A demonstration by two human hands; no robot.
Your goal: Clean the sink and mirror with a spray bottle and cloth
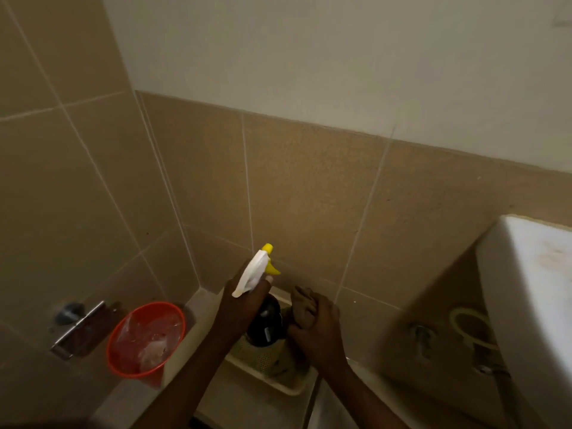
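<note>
Presently: left hand [240, 300] curled round bottle [263, 323] neck, right hand [315, 331] bunching cloth [305, 301], both probably readied for sink [532, 292].

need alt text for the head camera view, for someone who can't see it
A person's left hand grips a dark spray bottle with a white and yellow trigger head while the right hand clutches a brown cloth above a cream basket. A red bin stands left, a white sink right.

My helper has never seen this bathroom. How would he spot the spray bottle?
Left of the white sink, low against the tiled wall, sits a pale tray. The left hand holds the spray bottle above it: dark body, white head, yellow nozzle.
</note>
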